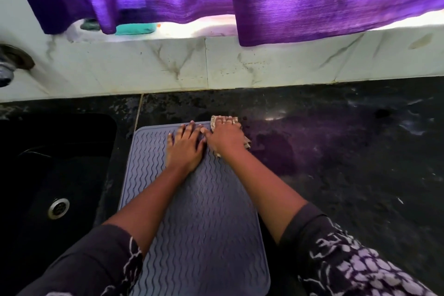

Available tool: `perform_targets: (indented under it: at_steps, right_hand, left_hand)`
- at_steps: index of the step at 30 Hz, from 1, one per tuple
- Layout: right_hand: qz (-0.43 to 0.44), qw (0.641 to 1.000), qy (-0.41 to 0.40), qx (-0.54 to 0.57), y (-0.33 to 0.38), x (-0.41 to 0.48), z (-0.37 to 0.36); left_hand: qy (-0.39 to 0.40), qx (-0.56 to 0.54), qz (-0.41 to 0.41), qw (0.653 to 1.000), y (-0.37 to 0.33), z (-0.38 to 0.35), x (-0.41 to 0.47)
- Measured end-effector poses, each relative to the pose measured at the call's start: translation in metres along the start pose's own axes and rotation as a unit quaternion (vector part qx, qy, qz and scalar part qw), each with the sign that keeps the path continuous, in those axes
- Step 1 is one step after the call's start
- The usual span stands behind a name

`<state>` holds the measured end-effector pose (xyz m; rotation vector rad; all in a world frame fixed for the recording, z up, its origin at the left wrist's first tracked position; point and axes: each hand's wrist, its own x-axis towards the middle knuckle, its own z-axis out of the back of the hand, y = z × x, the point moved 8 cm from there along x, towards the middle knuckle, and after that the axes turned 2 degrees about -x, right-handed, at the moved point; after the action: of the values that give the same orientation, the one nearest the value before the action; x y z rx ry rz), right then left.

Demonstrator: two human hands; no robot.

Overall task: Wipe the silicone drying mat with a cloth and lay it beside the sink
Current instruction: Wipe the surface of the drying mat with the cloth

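Observation:
A grey silicone drying mat with wavy ridges lies flat on the dark counter, just right of the black sink. My left hand rests palm down on the mat's far end, fingers spread. Beside it, my right hand presses a beige cloth onto the mat's far right corner; the cloth shows only at the fingertips and beside the wrist.
Dark speckled counter stretches to the right, with wet smears. A marble-look tiled ledge runs behind it, under purple curtains. A tap sits at far left. A teal sponge lies on the sill.

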<state>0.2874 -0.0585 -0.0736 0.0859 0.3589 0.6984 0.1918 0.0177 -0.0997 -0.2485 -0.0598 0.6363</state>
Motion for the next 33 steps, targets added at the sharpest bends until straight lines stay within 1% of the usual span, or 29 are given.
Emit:
perform_targets:
  at_steps: [2,3,5,6,7,11,18,24,29,31,33]
  right_hand:
    - [0.045,0.998,0.002,-0.038,-0.007,0.007,0.005]
    - [0.078,0.996,-0.009,-0.049,-0.011,0.009,0.005]
    - [0.137,0.989,-0.043,-0.036,-0.017,0.005,-0.001]
    - [0.147,0.987,-0.057,-0.018,-0.018,0.002,-0.005]
    - [0.143,0.987,-0.071,-0.003,-0.018,0.000,-0.010]
    - [0.085,0.990,-0.105,0.028,-0.008,-0.002,-0.016]
    - [0.062,0.989,-0.126,0.045,-0.018,-0.041,-0.028]
    - [0.044,0.993,-0.108,0.017,-0.009,-0.030,-0.023]
    - [0.070,0.994,-0.088,-0.018,-0.012,-0.055,-0.032]
    - [0.070,0.993,-0.090,-0.003,-0.014,-0.053,-0.026]
    - [0.058,0.992,-0.102,0.049,-0.012,-0.038,-0.009]
  left_hand:
    - [-0.009,-0.015,-0.002,1.000,0.001,0.001,0.000]
    - [-0.013,-0.019,-0.001,1.000,0.001,0.001,0.001]
    - [-0.016,-0.018,0.001,1.000,0.002,0.000,0.002]
    - [-0.016,-0.016,0.003,1.000,0.003,0.000,0.002]
    - [-0.018,-0.013,0.005,1.000,0.003,-0.001,0.002]
    - [-0.025,-0.003,0.007,1.000,0.002,-0.001,0.003]
    - [-0.023,-0.003,0.008,1.000,0.003,-0.003,0.004]
    - [-0.021,-0.004,0.013,1.000,0.002,-0.002,0.004]
    - [-0.018,-0.002,0.014,1.000,0.000,-0.001,0.002]
    - [-0.018,-0.009,0.014,1.000,0.001,-0.001,0.001]
    - [-0.017,-0.011,0.010,1.000,0.000,-0.001,0.001]
